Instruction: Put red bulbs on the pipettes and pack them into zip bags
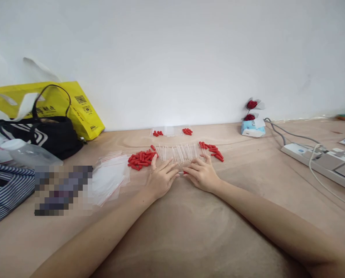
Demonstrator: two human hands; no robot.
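Note:
In the head view, my left hand (161, 178) pinches one end of a thin clear tube (181, 173) just above the tabletop. At the tube's other end, my right hand (203, 173) closes its fingertips on a small red cap (185, 172). Whether the cap sits over the tube's end is too small to tell. Just beyond both hands lies a row of thin clear tubes (184, 152), partly hidden by my fingers. A heap of red caps (140, 159) is left of the row, and several more red caps (214, 150) lie scattered at its right end.
Clear zip bags (110, 175) are stacked left of my left hand. Filled bags with red-capped pieces (172, 131) lie near the wall. Farther left are a plastic bottle (30, 152), a black bag (53, 135) and a yellow bag (87, 112). A tissue pack (252, 129) and power strip (334, 166) stand right.

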